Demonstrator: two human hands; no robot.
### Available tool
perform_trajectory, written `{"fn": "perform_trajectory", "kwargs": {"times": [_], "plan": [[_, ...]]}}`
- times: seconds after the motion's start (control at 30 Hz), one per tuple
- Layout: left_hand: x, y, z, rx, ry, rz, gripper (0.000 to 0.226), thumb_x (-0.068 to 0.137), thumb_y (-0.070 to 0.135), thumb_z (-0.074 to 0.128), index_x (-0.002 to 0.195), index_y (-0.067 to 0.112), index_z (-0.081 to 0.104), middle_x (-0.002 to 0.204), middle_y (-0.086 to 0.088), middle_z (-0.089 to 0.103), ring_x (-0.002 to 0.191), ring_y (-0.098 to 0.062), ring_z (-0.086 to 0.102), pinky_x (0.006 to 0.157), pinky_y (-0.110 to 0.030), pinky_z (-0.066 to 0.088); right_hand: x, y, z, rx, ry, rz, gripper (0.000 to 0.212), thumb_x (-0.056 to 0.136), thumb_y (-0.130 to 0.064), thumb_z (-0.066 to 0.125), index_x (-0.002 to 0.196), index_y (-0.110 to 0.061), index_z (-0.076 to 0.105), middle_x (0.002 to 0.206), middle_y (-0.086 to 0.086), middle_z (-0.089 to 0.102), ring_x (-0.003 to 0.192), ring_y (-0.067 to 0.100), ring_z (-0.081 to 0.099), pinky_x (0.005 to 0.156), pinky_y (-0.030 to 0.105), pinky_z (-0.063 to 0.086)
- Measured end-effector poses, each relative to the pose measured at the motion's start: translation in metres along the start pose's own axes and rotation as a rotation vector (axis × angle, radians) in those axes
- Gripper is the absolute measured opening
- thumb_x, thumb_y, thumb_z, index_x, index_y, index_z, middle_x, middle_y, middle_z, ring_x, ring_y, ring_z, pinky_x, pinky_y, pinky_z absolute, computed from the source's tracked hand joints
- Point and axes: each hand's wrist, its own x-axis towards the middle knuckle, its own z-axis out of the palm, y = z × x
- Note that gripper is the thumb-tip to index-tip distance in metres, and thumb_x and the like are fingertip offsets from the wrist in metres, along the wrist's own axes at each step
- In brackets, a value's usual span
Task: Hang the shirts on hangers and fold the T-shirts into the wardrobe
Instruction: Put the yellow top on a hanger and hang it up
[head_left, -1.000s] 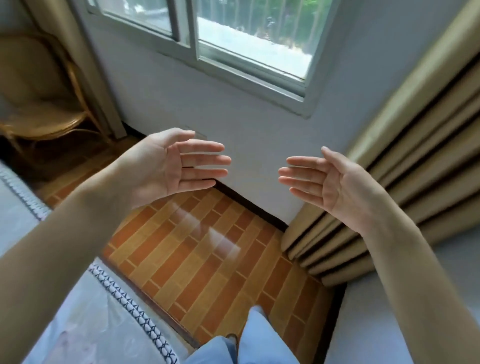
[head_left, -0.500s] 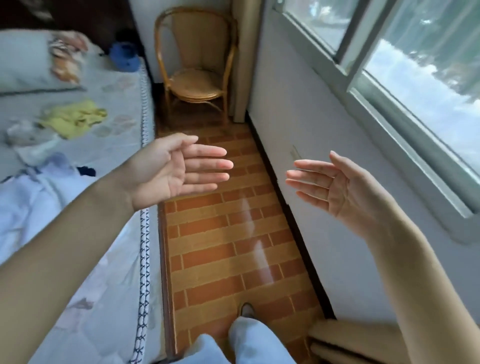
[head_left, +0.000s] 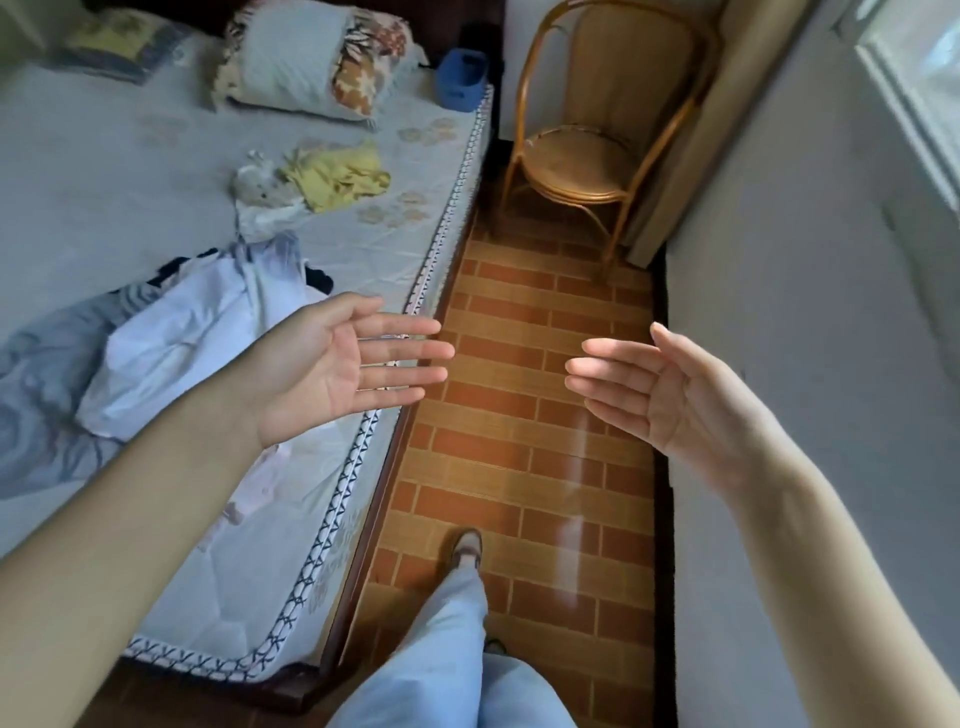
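Observation:
A pile of clothes lies on the bed (head_left: 130, 171): a white shirt (head_left: 192, 332) on top of a blue-grey patterned garment (head_left: 36, 374), with a dark piece (head_left: 317, 278) showing behind. Further up the bed are a yellow garment (head_left: 337, 174) and a small pale crumpled one (head_left: 265, 200). My left hand (head_left: 337, 364) is held out, palm up with straight fingers, above the bed's edge beside the white shirt. My right hand (head_left: 660, 395) hangs over the tiled floor, fingers straight, holding nothing. No hanger or wardrobe is in view.
A rattan chair (head_left: 582, 156) stands at the far end of the narrow brick-patterned floor strip (head_left: 519, 415) between bed and wall (head_left: 805, 312). A floral pillow (head_left: 322, 57) and a blue object (head_left: 460, 78) sit at the bed's head. My legs in light jeans (head_left: 447, 649) are below.
The view has swung left from the window and curtain to the bed and its clothes. Both hands stay outstretched, with the fingers straight and holding nothing.

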Motion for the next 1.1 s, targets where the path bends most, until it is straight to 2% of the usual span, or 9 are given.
{"fn": "perform_trajectory", "kwargs": {"times": [0.27,0.4,0.57,0.7,0.8,0.9,1.0,1.1], "plan": [[0.065,0.05,-0.054,-0.056,0.107,0.034,0.046,0.086,0.034,0.046,0.107,0.003,0.073,0.118,-0.02,0.068,0.109,-0.032,0.067,0.089,-0.04,0.056,0.127,-0.057,0.017,-0.074,-0.065,0.031,0.053,0.104,-0.04,0.029,0.125,-0.004,0.062,0.123,0.018,0.067,0.117,0.03,0.064,0.101,0.039,0.049],[0.098,0.089,-0.075,-0.091,0.151,0.052,0.048,0.09,0.033,0.042,0.117,0.001,0.066,0.117,-0.02,0.068,0.109,-0.032,0.067,0.092,-0.042,0.053,0.187,-0.094,0.041,-0.135,-0.119,0.027,0.054,0.104,-0.039,0.029,0.125,-0.002,0.062,0.121,0.019,0.068,0.115,0.03,0.065,0.1,0.039,0.05],[0.137,0.137,-0.088,-0.054,0.187,0.056,0.045,0.096,0.032,0.038,0.117,0.003,0.064,0.118,-0.018,0.068,0.11,-0.032,0.067,0.101,-0.047,0.049,0.243,-0.13,0.056,-0.151,-0.164,0.025,0.054,0.103,-0.041,0.029,0.124,-0.004,0.062,0.119,0.017,0.069,0.113,0.028,0.066,0.099,0.038,0.05],[0.17,0.165,-0.097,-0.064,0.189,0.047,0.049,0.087,0.036,0.044,0.119,0.003,0.064,0.118,-0.018,0.069,0.11,-0.032,0.066,0.103,-0.047,0.043,0.283,-0.15,0.048,-0.127,-0.155,0.054,0.054,0.103,-0.041,0.028,0.121,-0.004,0.063,0.117,0.016,0.07,0.112,0.028,0.067,0.099,0.038,0.05],[0.198,0.182,-0.101,-0.054,0.2,0.044,0.046,0.095,0.033,0.038,0.12,0.003,0.063,0.117,-0.017,0.069,0.11,-0.03,0.067,0.101,-0.046,0.047,0.314,-0.164,0.038,-0.117,-0.143,0.1,0.054,0.103,-0.041,0.03,0.123,-0.003,0.063,0.117,0.017,0.07,0.113,0.028,0.066,0.098,0.037,0.051],[0.237,0.206,-0.102,-0.076,0.216,0.052,0.048,0.091,0.035,0.04,0.119,0.004,0.064,0.117,-0.016,0.07,0.109,-0.029,0.067,0.094,-0.041,0.054,0.356,-0.187,0.027,-0.132,-0.151,0.133,0.054,0.103,-0.041,0.029,0.124,-0.003,0.061,0.118,0.016,0.07,0.112,0.027,0.067,0.097,0.036,0.051],[0.275,0.233,-0.1,-0.083,0.233,0.076,0.049,0.089,0.037,0.041,0.118,0.006,0.064,0.117,-0.016,0.07,0.109,-0.028,0.068,0.095,-0.042,0.053,0.4,-0.218,0.014,-0.155,-0.201,0.14,0.055,0.104,-0.042,0.027,0.123,-0.005,0.062,0.118,0.015,0.07,0.112,0.026,0.067,0.098,0.036,0.051],[0.312,0.263,-0.093,-0.096,0.291,0.116,0.046,0.098,0.035,0.035,0.118,0.006,0.064,0.117,-0.015,0.07,0.109,-0.028,0.067,0.094,-0.041,0.053,0.443,-0.256,-0.002,-0.174,-0.237,0.13,0.055,0.104,-0.042,0.027,0.124,-0.005,0.062,0.119,0.015,0.07,0.112,0.026,0.067,0.097,0.035,0.052]]}}
